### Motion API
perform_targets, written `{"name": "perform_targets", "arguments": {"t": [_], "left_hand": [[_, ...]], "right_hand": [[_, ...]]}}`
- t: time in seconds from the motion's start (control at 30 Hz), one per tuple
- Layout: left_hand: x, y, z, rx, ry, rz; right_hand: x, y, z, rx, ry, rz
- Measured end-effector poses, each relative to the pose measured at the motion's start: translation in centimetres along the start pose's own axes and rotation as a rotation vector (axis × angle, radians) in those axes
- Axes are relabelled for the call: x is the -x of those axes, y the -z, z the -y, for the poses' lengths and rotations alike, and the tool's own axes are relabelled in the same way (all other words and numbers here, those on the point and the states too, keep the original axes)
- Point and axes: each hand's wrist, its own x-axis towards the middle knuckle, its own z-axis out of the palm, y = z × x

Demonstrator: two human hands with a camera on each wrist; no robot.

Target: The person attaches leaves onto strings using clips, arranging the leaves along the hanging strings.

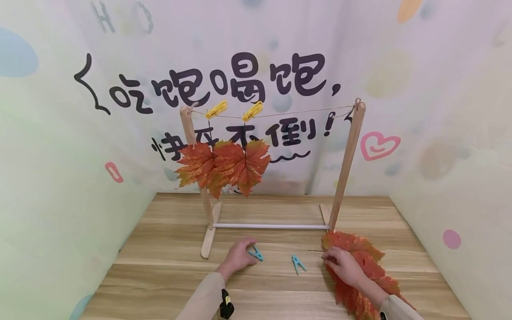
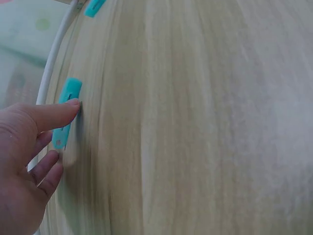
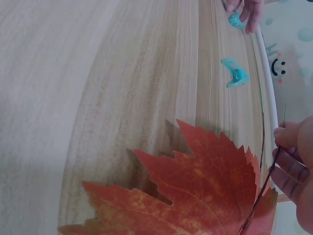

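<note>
Low over the wooden table, my left hand has its thumb and fingers around a blue clothespin, the thumb lying across its side. A second blue clothespin lies between my two hands on the tabletop. My right hand pinches the thin dark stem of a red-orange maple leaf between thumb and fingertips. Several more maple leaves lie beneath that hand and forearm, partly hidden by them.
Behind the hands stands a wooden frame with a white crossbar and a string along its top. Two yellow clothespins hold maple leaves hanging from its left half. Printed walls enclose the table.
</note>
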Motion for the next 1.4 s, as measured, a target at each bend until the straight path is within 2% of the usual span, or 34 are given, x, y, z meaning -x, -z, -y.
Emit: {"name": "perform_targets", "arguments": {"t": [0.27, 0.43, 0.53, 0.67, 1.03, 1.27, 1.4], "left_hand": [[-0.5, -0.6, -0.1, -0.116, -0.13, -0.021], [0.0, -0.6, 0.0, -0.046, -0.104, -0.037], [0.3, -0.5, 0.3, 0.041, -0.05, -0.03], [0.6, -0.2, 0.4, 0.108, 0.015, -0.006], [1.2, 0.5, 0.4, 0.153, 0.044, 0.02], [1.3, 0.6, 0.6, 0.157, 0.055, 0.023], [1.4, 0.6, 0.9, 0.143, 0.036, 0.018]], "right_hand": [[0.1, 0.1, 0.1, -0.018, 0.008, 0.012], [0.2, 0.2, 0.1, -0.029, 0.015, 0.039], [0.3, 0.3, 0.0, -0.032, 0.001, 0.065], [0.5, 0.2, -0.1, -0.041, 0.007, 0.083], [0.7, 0.3, 0.2, -0.092, 0.058, 0.09], [0.5, 1.2, 0.9, -0.154, 0.15, 0.022], [0.2, 1.5, 1.4, -0.162, 0.156, -0.005]]}}
